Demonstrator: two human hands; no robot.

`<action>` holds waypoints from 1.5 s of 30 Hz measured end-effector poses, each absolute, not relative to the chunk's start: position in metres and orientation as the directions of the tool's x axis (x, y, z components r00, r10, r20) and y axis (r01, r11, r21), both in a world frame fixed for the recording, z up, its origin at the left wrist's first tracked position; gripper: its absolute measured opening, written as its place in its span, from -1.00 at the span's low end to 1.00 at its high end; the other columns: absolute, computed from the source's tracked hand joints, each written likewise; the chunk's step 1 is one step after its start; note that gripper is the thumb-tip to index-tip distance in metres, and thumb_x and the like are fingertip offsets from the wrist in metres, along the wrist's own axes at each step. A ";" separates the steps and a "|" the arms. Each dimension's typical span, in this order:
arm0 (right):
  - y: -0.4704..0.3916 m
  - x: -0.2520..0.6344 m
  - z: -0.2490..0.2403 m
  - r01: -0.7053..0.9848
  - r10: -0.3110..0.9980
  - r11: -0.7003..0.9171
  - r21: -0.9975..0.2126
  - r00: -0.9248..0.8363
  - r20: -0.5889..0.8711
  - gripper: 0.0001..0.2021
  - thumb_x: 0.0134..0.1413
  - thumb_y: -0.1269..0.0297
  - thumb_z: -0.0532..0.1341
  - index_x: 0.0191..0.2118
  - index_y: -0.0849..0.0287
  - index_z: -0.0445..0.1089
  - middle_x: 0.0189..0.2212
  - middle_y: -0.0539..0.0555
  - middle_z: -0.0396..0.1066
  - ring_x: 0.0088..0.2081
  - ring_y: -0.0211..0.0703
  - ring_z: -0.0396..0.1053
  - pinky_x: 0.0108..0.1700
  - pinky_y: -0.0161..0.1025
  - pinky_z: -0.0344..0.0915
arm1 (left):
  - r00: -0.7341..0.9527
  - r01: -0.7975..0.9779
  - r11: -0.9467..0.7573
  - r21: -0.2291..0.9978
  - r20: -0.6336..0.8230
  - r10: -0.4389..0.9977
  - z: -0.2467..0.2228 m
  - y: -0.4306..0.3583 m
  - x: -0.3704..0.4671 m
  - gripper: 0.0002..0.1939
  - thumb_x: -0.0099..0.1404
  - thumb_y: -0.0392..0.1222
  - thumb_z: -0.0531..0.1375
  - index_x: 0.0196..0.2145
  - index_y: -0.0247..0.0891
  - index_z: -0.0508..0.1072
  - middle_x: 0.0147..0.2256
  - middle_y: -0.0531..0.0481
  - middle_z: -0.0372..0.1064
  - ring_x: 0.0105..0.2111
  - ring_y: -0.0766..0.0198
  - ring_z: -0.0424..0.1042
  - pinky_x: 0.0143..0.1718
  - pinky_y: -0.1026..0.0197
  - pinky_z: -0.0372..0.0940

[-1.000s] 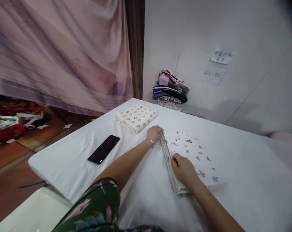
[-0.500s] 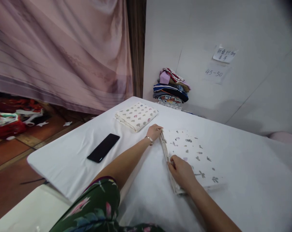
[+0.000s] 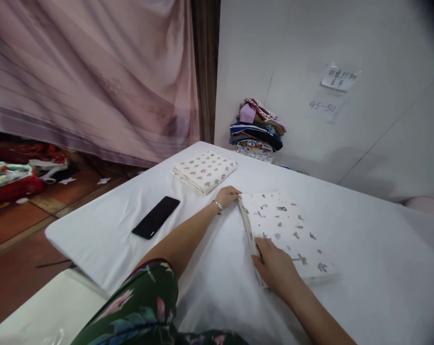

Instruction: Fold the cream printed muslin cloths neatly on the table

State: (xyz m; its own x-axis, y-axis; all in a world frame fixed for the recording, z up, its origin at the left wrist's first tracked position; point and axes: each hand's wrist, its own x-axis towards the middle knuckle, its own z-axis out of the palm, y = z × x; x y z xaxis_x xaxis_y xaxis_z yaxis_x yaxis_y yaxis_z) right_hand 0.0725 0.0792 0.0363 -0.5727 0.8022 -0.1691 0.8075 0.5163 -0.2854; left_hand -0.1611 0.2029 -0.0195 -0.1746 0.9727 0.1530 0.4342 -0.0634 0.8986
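Observation:
A folded white cloth with small grey plant and animal prints (image 3: 285, 225) lies flat on the white-covered table. My left hand (image 3: 228, 195), with a bracelet at the wrist, pinches the cloth's far left corner. Closer to me, my right hand (image 3: 274, 262) is on the cloth's left edge, its fingers bent over the layered fold and its thumb beside it. Beyond my left hand sits a second folded cloth (image 3: 205, 171) with grey and red prints, which neither hand touches.
A black phone (image 3: 156, 217) lies on the table (image 3: 105, 227) left of my left forearm. Stacked folded clothes (image 3: 257, 129) stand by the wall behind the far edge. A pink curtain (image 3: 123, 81) hangs at left, above a red container (image 3: 17, 184) on the floor.
My right hand has shifted slightly along the fold toward me and its fingers lie more over the edge. My left hand remains at the corner. The view has turned slightly.

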 end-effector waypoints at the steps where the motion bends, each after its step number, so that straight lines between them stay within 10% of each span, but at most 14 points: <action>1: 0.079 0.073 0.035 0.805 0.801 0.519 -0.286 -0.575 -0.165 -0.77 0.06 0.34 0.03 -0.13 0.17 0.22 -0.17 0.12 0.31 -0.22 -0.14 0.31 -0.32 -0.30 0.06 | -0.161 0.445 -0.071 0.893 0.157 0.974 -0.021 0.203 -0.162 -0.81 0.11 -0.39 0.12 -0.36 -0.27 0.52 -0.30 0.02 0.38 -0.47 0.46 0.39 -0.37 0.37 0.37; 28: 0.076 0.075 0.026 0.760 0.774 0.582 -0.288 -0.626 -0.088 -0.71 0.09 0.45 -0.07 -0.09 0.22 0.24 -0.20 0.15 0.31 -0.23 -0.15 0.31 -0.28 -0.29 0.12 | 0.319 0.916 -0.369 0.155 0.273 0.907 -0.007 0.197 -0.167 -0.80 0.29 -0.23 -0.04 -0.23 -0.20 0.36 -0.12 0.00 0.29 -0.28 0.32 0.36 -0.35 0.31 0.20; 39: 0.073 0.069 0.031 0.762 0.760 0.606 -0.226 -0.639 -0.118 -0.80 0.07 0.41 -0.03 -0.19 0.19 0.26 -0.23 0.11 0.31 -0.29 -0.18 0.32 -0.37 -0.30 0.09 | 0.179 0.847 -0.347 0.402 0.399 0.899 0.014 0.186 -0.149 -0.73 0.15 -0.37 0.03 -0.27 -0.20 0.46 -0.10 0.00 0.35 -0.08 0.25 0.29 -0.04 0.21 0.21; 45: 0.072 0.068 0.028 0.764 0.756 0.620 -0.180 -0.643 -0.124 -0.84 0.08 0.43 -0.01 -0.22 0.18 0.25 -0.24 0.10 0.29 -0.32 -0.21 0.32 -0.41 -0.32 0.07 | 0.407 0.751 -0.528 0.397 0.352 0.843 0.009 0.173 -0.128 -0.81 0.22 -0.29 0.06 -0.31 -0.21 0.48 -0.18 -0.03 0.40 -0.13 0.26 0.31 -0.05 0.20 0.20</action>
State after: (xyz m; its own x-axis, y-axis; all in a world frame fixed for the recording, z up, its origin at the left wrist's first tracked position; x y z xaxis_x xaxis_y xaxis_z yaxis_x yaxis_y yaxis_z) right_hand 0.0675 0.0719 0.0277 -0.6426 0.7562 -0.1237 0.7639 0.6198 -0.1797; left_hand -0.1280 0.1730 0.0086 0.4068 0.8428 0.3524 0.7506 -0.5283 0.3968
